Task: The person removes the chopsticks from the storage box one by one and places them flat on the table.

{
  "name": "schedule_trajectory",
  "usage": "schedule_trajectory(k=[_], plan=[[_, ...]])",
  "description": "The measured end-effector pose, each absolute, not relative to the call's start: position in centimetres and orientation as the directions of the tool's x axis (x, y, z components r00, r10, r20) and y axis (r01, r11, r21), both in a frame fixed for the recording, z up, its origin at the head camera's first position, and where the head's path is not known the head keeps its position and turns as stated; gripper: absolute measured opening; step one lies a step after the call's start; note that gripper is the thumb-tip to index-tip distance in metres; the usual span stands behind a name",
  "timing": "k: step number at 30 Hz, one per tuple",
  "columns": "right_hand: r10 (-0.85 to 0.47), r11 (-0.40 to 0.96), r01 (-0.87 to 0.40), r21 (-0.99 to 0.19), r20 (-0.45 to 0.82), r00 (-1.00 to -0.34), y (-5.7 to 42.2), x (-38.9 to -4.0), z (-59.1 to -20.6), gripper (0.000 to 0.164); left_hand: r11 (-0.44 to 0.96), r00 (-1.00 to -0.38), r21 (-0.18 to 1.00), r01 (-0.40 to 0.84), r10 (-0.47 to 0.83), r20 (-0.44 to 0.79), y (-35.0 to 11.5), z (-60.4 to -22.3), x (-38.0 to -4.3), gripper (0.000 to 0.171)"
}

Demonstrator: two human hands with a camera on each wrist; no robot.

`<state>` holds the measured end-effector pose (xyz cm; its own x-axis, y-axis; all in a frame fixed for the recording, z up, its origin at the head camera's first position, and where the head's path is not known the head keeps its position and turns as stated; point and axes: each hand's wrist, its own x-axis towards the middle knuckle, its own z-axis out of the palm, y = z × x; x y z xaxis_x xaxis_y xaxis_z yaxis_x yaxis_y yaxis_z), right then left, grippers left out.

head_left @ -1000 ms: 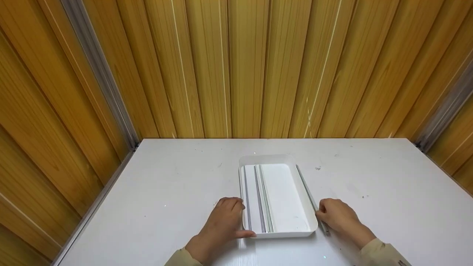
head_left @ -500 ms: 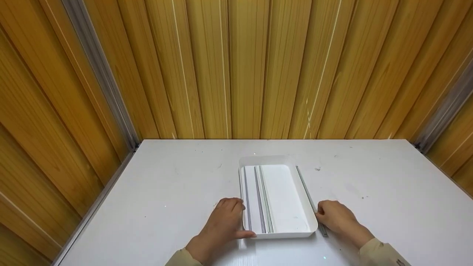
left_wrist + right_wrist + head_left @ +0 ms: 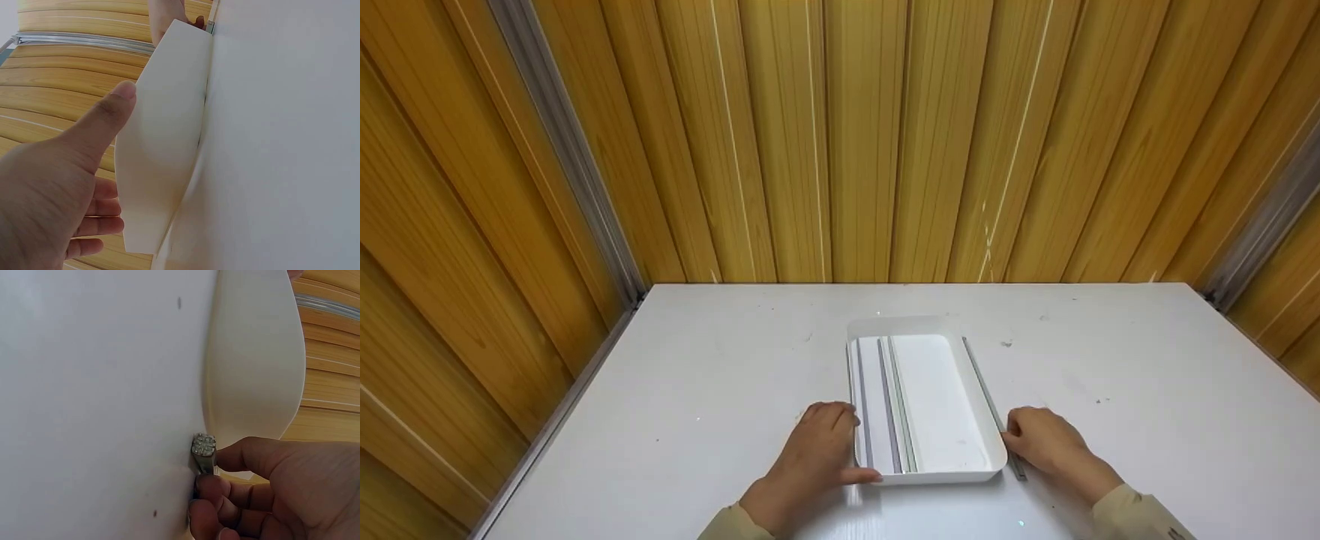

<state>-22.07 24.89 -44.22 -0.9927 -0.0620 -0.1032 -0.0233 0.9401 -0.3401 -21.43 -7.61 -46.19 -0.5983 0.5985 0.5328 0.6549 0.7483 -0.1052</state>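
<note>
A shallow white rectangular tray [image 3: 941,478] stands on the white table. Lengthwise along its left half lie a purplish-grey stick [image 3: 863,405], a second purplish stick [image 3: 889,405] and a pale green stick [image 3: 903,409]. My left hand [image 3: 817,457] rests on the near left corner; its straight thumb [image 3: 109,112] touches the near wall, fingers along the left side. Outside the right wall lies a grey-green chopstick [image 3: 982,382] with a square, patterned butt end [image 3: 203,445]. My right hand [image 3: 1046,439] pinches it near that end between thumb and curled fingers.
The white table [image 3: 720,375] carries several small dark specks and marks. Behind it rises a yellow wood-look panel wall [image 3: 862,150], with a metal corner post [image 3: 562,142] at the left and another metal post [image 3: 1271,217] at the right.
</note>
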Motion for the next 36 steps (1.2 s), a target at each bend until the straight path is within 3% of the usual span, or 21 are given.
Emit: schedule_trajectory(k=[17, 30, 36], plan=[[-0.058, 0.941, -0.020, -0.339, -0.104, -0.993, 24.9, -21.9, -44.0, 0.022, 0.744, -0.581, -0.127, 0.656, 0.606, 0.543, -7.5, -46.3, -21.5, 0.069], [-0.074, 0.944, -0.049, -0.327, -0.066, -0.995, 24.8, -21.6, -43.5, 0.024, 0.764, -0.649, -0.119, 0.634, 0.609, 0.457, -7.5, -45.6, -21.2, 0.072], [-0.071, 0.943, -0.047, -0.331, -0.061, -0.996, 24.8, -21.6, -43.0, 0.018, 0.770, -0.662, -0.122, 0.626, 0.608, 0.438, -7.6, -45.6, -21.2, 0.073]])
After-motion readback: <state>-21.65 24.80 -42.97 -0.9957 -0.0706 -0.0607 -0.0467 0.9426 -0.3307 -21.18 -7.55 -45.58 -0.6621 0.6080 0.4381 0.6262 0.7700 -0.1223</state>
